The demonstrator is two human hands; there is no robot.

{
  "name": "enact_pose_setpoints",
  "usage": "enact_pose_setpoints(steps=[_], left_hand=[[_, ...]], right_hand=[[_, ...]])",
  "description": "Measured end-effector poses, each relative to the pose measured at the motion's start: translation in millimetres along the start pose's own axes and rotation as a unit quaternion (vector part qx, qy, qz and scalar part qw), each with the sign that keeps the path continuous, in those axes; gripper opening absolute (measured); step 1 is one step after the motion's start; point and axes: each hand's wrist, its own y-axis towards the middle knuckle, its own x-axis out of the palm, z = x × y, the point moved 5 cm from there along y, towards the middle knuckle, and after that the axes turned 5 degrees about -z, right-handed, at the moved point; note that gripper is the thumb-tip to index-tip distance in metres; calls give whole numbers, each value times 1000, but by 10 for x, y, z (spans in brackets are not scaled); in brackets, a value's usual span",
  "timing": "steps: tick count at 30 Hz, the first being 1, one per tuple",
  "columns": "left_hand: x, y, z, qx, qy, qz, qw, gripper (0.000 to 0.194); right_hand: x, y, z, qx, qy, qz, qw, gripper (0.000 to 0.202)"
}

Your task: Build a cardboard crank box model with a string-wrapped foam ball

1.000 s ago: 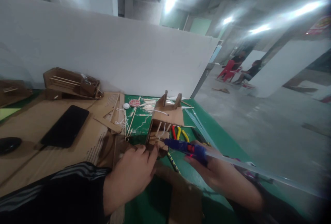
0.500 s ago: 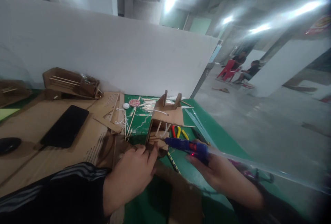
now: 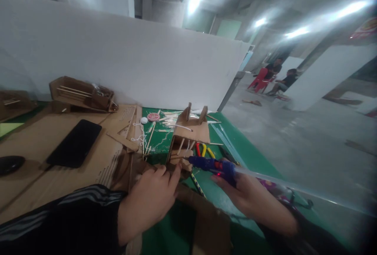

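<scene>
In my right hand [image 3: 250, 196] is a blue glue gun [image 3: 212, 164], with a long clear glue stick [image 3: 265, 174] running out of its back and a small red light lit. The gun's nozzle points left, at the inside of a small cardboard model [image 3: 191, 133] that has two upright tabs on top and thin wooden sticks inside. My left hand [image 3: 156, 192] holds the model's near lower edge, forefinger stretched along the cardboard close to the nozzle. Its thumb is mostly hidden. Whether the nozzle touches the cardboard I cannot tell.
Wooden sticks [image 3: 171, 119], a red-and-white round tin [image 3: 153, 117] and pliers with red and yellow handles [image 3: 203, 149] lie on the green table [image 3: 250, 145]. To the left, a black phone [image 3: 75, 143] rests on cardboard, before another cardboard model [image 3: 79, 94]. Two people sit far off.
My right hand and the glue gun have shifted very slightly left, with the nozzle staying by the model's inside. My left hand keeps its place on the cardboard.
</scene>
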Motion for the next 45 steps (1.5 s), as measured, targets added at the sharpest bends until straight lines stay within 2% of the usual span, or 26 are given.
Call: enact_pose_setpoints(steps=[4, 10, 13, 17, 22, 28, 32, 38, 45], left_hand=[[-49, -10, -17, -3, -13, 11, 1000, 55], [-309, -26, -139, -25, -40, 47, 998, 40], [-372, 3, -174, -23, -62, 71, 995, 44], [-357, 74, -189, -18, -100, 82, 991, 55], [-316, 138, -220, -28, -127, 57, 990, 55], [-279, 153, -203, -24, -101, 67, 992, 56], [-316, 145, -178, -24, -86, 75, 993, 55], [-340, 151, -238, -41, -56, 26, 997, 58], [-308, 161, -314, -40, -55, 12, 998, 57]], right_hand=[[-7, 11, -26, -6, 31, 0, 1000, 31], [-5, 24, -37, -16, 16, -4, 1000, 30], [-8, 34, -60, -25, -8, -6, 1000, 35], [-13, 29, -71, -28, -16, -2, 999, 35], [-2, 42, -61, -29, -12, -4, 1000, 33], [13, 52, -36, -22, -16, -12, 1000, 34], [2, 25, -46, -23, -16, -13, 1000, 36], [16, 60, -43, -18, -30, -13, 999, 39], [44, 59, -32, -9, -32, -19, 999, 40]])
